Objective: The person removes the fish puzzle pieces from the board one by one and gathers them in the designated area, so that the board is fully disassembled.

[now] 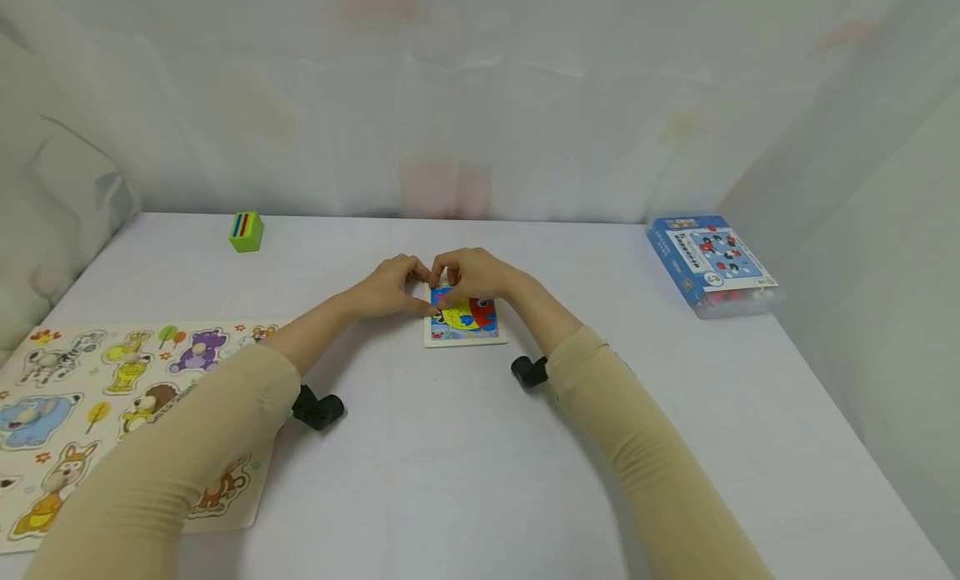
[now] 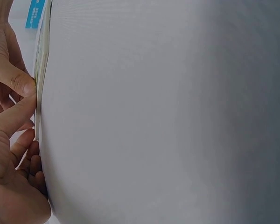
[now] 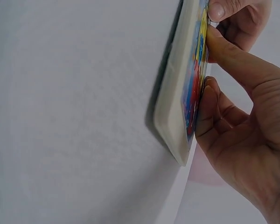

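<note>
A small jigsaw puzzle (image 1: 467, 322) with a pale frame and a bright fish picture lies on the white table before me. My left hand (image 1: 386, 288) holds its left edge, the thumb on the rim and the fingers bent by the upper left corner. From above, my right hand (image 1: 476, 276) arches over the picture; its thumb presses the left part and its index finger is at the same corner. Both thumbs nearly meet there. In the right wrist view the right hand (image 3: 256, 107) curls along the puzzle (image 3: 177, 93). Whether a loose piece is between the fingers is hidden.
A large animal puzzle board (image 1: 255, 488) lies at the left, partly under my left sleeve. A green block (image 1: 247, 232) with coloured stripes stands at the back left. At the back right rests a blue box (image 1: 708, 259) with a clear end. White cloth hangs behind the table.
</note>
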`<control>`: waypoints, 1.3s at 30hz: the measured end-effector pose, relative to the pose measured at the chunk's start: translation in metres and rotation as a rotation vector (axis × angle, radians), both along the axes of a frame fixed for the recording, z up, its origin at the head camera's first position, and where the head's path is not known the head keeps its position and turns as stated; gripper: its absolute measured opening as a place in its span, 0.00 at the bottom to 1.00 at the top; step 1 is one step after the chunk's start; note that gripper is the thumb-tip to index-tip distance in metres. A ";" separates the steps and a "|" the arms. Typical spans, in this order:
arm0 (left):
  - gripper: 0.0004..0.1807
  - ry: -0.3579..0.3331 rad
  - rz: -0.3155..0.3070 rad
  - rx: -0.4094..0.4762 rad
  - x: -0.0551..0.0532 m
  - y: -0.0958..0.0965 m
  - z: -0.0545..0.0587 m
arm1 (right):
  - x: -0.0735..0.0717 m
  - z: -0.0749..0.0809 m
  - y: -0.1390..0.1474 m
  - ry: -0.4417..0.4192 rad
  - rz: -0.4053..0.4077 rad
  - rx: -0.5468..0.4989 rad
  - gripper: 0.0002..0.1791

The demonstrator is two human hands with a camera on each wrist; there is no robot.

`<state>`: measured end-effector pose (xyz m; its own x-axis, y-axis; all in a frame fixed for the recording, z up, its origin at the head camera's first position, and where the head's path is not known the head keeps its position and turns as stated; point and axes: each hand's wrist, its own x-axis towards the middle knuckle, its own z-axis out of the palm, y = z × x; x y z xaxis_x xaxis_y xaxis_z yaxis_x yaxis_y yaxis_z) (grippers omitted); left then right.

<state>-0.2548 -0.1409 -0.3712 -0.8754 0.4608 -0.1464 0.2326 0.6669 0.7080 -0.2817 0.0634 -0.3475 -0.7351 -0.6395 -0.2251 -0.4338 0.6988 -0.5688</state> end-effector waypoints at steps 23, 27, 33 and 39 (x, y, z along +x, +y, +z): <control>0.30 0.026 -0.026 0.011 -0.001 0.000 -0.001 | 0.001 0.001 -0.001 0.004 0.000 -0.002 0.16; 0.29 0.041 -0.031 0.006 0.000 0.001 -0.001 | 0.001 0.003 -0.001 0.000 0.010 0.012 0.15; 0.29 0.031 -0.022 0.004 0.001 0.000 -0.001 | 0.002 0.006 -0.002 0.014 0.044 0.016 0.17; 0.30 0.030 -0.034 0.005 0.002 0.000 0.001 | 0.000 0.006 -0.001 0.042 0.046 0.026 0.17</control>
